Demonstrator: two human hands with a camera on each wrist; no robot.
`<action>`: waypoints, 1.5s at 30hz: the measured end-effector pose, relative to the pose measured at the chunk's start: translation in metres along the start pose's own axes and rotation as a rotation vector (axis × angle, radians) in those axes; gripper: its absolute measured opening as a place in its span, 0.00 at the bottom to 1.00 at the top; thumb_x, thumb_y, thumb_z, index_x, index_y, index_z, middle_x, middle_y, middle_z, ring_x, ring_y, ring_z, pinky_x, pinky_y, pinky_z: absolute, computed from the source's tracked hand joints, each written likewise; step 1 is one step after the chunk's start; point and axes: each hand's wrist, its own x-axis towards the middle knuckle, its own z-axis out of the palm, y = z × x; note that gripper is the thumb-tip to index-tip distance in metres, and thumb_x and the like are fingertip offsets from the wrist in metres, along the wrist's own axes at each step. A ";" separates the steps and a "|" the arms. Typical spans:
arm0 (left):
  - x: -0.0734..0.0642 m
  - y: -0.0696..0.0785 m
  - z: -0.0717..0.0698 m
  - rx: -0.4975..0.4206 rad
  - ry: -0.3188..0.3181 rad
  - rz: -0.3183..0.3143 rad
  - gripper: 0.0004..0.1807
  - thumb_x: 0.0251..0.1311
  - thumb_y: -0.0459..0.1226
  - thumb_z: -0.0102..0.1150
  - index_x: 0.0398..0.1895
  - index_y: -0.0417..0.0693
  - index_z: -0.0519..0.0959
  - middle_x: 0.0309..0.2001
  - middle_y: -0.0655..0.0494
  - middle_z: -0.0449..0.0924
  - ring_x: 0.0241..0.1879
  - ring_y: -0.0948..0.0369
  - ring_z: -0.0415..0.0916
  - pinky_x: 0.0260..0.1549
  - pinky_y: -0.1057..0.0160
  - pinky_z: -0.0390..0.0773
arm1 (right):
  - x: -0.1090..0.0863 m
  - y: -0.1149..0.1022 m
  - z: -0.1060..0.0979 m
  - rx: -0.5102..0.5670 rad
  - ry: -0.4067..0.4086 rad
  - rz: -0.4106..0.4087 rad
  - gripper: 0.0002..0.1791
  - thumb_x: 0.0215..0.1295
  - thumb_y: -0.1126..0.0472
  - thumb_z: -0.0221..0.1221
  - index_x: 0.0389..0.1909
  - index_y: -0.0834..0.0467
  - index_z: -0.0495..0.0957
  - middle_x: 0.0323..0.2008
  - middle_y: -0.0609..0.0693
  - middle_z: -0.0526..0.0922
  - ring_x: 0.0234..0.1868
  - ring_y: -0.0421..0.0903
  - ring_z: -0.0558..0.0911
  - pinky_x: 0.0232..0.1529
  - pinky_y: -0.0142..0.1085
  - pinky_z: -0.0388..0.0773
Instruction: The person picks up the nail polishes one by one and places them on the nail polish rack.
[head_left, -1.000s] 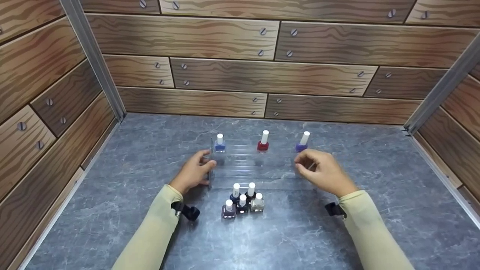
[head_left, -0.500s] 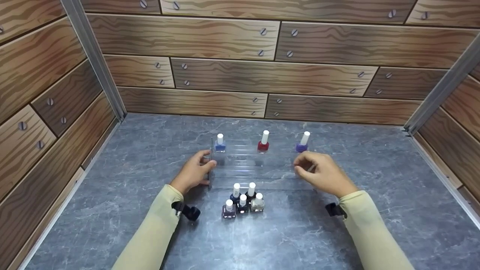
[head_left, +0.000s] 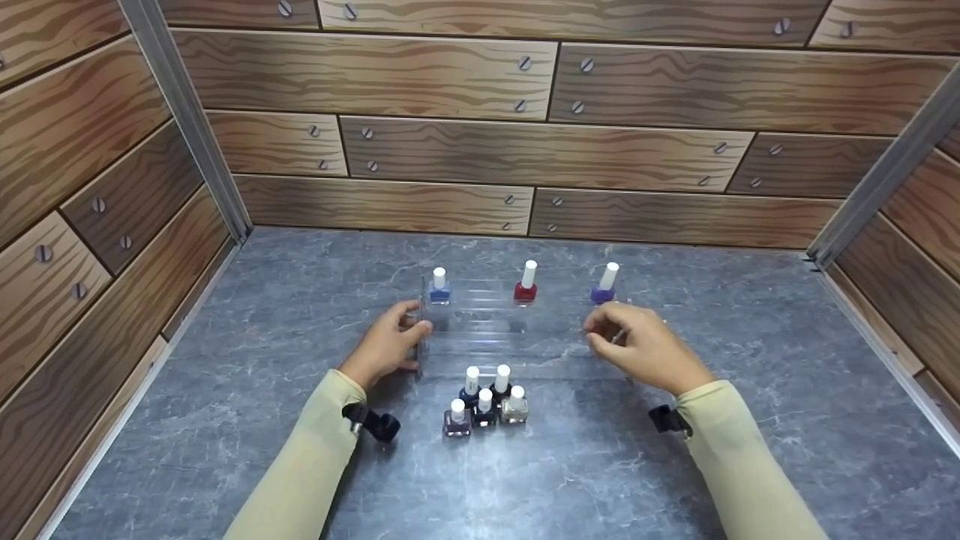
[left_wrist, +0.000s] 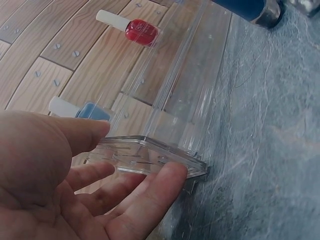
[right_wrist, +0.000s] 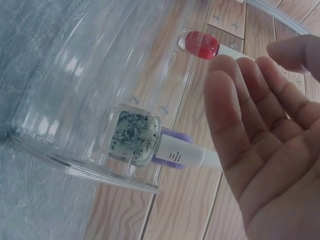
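A clear stepped display rack (head_left: 484, 345) bears a blue nail polish bottle (head_left: 439, 292), a red one (head_left: 526, 291) and a purple one (head_left: 602, 294) along its rear step. My left hand (head_left: 386, 341) grips the rack's left end panel (left_wrist: 150, 152), thumb and fingers at its edges. Beside the right end, my right hand (head_left: 645, 345) is bent with a gap between thumb and fingertips. Past its little-finger side, in the right wrist view, stands a glitter nail polish bottle (right_wrist: 132, 137) on a lower step, before the purple one. The hand partly hides its white cap.
Several dark nail polish bottles (head_left: 484, 411) and a clear glittery one (head_left: 515, 409) stand grouped in front of the rack. Wood-patterned walls (head_left: 450, 150) enclose the grey marbled table (head_left: 315, 277) at the back and sides.
The fingers of my right hand have shifted very slightly left and down. The left hand, the rack and the bottles stay in place.
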 end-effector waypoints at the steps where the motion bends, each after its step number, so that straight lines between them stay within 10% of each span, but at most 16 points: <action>1: 0.000 0.000 0.000 0.001 -0.001 0.000 0.32 0.76 0.38 0.57 0.78 0.43 0.62 0.64 0.35 0.72 0.60 0.40 0.77 0.37 0.53 0.92 | 0.000 0.000 0.000 0.000 -0.003 -0.001 0.04 0.70 0.66 0.64 0.42 0.56 0.83 0.35 0.42 0.84 0.35 0.40 0.82 0.37 0.32 0.85; 10: -0.002 0.001 0.000 0.006 -0.010 -0.010 0.32 0.76 0.39 0.58 0.78 0.44 0.62 0.65 0.36 0.71 0.60 0.40 0.76 0.38 0.53 0.91 | 0.000 -0.006 0.007 0.069 -0.078 0.021 0.05 0.69 0.64 0.66 0.44 0.53 0.83 0.38 0.43 0.85 0.38 0.41 0.83 0.40 0.33 0.87; 26: 0.001 0.001 0.001 -0.004 -0.005 0.002 0.31 0.75 0.38 0.58 0.78 0.44 0.63 0.62 0.37 0.74 0.58 0.42 0.78 0.37 0.53 0.92 | 0.010 -0.035 0.048 0.127 -0.467 -0.048 0.11 0.67 0.60 0.68 0.48 0.53 0.81 0.45 0.46 0.84 0.44 0.43 0.83 0.48 0.33 0.86; 45: 0.001 -0.001 -0.002 0.004 -0.009 -0.030 0.32 0.75 0.40 0.58 0.79 0.46 0.62 0.66 0.38 0.72 0.63 0.42 0.75 0.38 0.54 0.91 | 0.010 -0.034 0.058 0.122 -0.528 -0.047 0.14 0.65 0.58 0.70 0.48 0.50 0.80 0.44 0.42 0.83 0.43 0.41 0.84 0.48 0.31 0.86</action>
